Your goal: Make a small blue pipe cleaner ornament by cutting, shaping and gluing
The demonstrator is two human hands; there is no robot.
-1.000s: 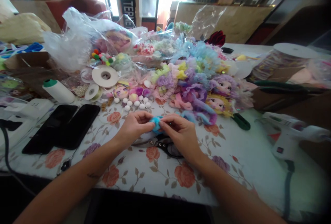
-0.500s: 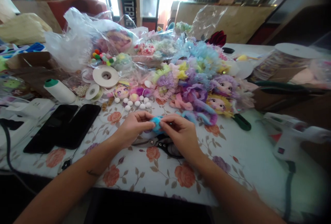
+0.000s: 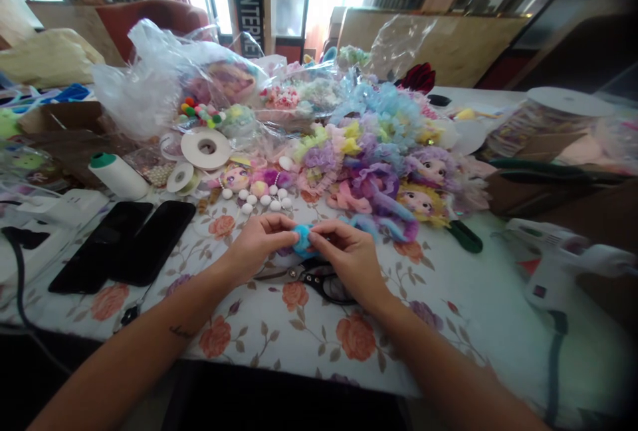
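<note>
A small fluffy bright-blue piece (image 3: 302,242) is pinched between both my hands, just above the flowered tablecloth (image 3: 294,335). My left hand (image 3: 260,243) grips its left side between thumb and fingers. On its right side, my right hand (image 3: 351,255) pinches it the same way. Fingertips cover part of the piece, so its full shape is hidden. Beneath my hands lies a pair of scissors (image 3: 319,279) with black handles, partly covered by the right hand. White pompoms on a string (image 3: 262,200) and a pastel doll head (image 3: 236,177) lie beyond my left hand.
Two black phones (image 3: 154,242) lie left, near a white power strip (image 3: 84,208). A thread cone (image 3: 117,175) and ribbon spools (image 3: 205,147) stand behind them. Doll heads (image 3: 421,200) and pastel ruffles (image 3: 369,139) pile up at the back. A glue gun (image 3: 551,252) is at right.
Both hands stay nearly in place with the blue fluffy piece still between them. The camera view has shifted slightly, so the background sits a little lower.
</note>
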